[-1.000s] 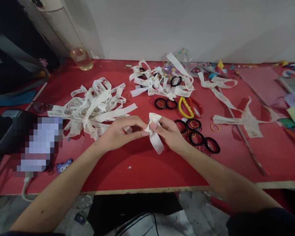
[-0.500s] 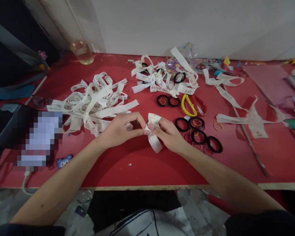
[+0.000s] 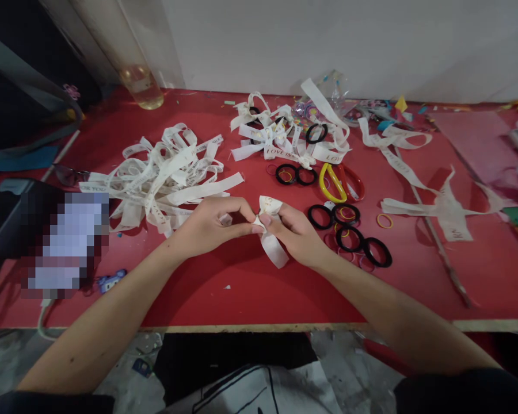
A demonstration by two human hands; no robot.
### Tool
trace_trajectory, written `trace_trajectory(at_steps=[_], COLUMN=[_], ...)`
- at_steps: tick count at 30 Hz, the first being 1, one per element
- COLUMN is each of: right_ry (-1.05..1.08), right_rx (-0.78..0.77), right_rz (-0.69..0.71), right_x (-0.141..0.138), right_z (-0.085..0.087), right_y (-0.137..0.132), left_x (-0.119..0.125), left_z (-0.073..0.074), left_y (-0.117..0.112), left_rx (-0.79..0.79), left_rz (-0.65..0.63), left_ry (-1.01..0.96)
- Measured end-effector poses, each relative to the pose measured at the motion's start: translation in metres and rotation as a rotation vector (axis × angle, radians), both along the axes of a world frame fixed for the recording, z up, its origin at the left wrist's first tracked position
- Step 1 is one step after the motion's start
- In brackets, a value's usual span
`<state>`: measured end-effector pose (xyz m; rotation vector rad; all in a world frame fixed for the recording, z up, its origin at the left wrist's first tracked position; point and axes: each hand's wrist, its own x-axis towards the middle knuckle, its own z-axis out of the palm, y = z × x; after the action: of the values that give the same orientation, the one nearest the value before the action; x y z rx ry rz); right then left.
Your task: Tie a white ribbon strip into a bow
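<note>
Above the front middle of the red table, a white printed ribbon [image 3: 274, 249] is gathered into a bow shape between my hands. My left hand [image 3: 211, 226] pinches its gathered middle between thumb and forefinger. With thumb and fingers closed, my right hand [image 3: 300, 234] grips the ribbon's right side, and one tail hangs below. Just right of that hand lie several black hair ties [image 3: 349, 239] with small coloured elastic bands, one a yellow band [image 3: 384, 221]. Behind my left hand spreads a heap of loose printed ribbons [image 3: 155, 178].
Scissors with yellow and red handles [image 3: 333, 184] lie behind my right hand. Farther back is a pile of ribbon bows [image 3: 280, 138] with black hair ties. A thin stick [image 3: 440, 253] and ribbon strips [image 3: 453, 207] lie right; a blurred-out phone [image 3: 69, 241] with a cable lies left.
The camera view has shifted slightly. My hands keep the same pinch on the ribbon, whose hanging tail has swung a little to the right.
</note>
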<state>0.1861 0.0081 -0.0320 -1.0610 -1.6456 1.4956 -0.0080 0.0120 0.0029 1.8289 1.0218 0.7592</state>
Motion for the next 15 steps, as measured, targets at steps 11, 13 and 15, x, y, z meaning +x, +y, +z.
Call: trace_trajectory(at_steps=[11, 13, 15], right_ry=[-0.006, -0.017, -0.031], right_rx=[0.020, 0.020, 0.018], right_rz=[-0.006, -0.009, -0.012], right_x=[0.0006, 0.0007, 0.0008], right_z=[-0.0013, -0.0011, -0.0007], right_y=[0.0004, 0.0006, 0.0006], left_x=[-0.0004, -0.0006, -0.0008], left_z=[0.0017, 0.0022, 0.0024], left_y=[0.0003, -0.0001, -0.0005], left_rx=[-0.041, -0.039, -0.031], left_rz=[-0.021, -0.028, -0.029], left_ry=[0.012, 0.022, 0.031])
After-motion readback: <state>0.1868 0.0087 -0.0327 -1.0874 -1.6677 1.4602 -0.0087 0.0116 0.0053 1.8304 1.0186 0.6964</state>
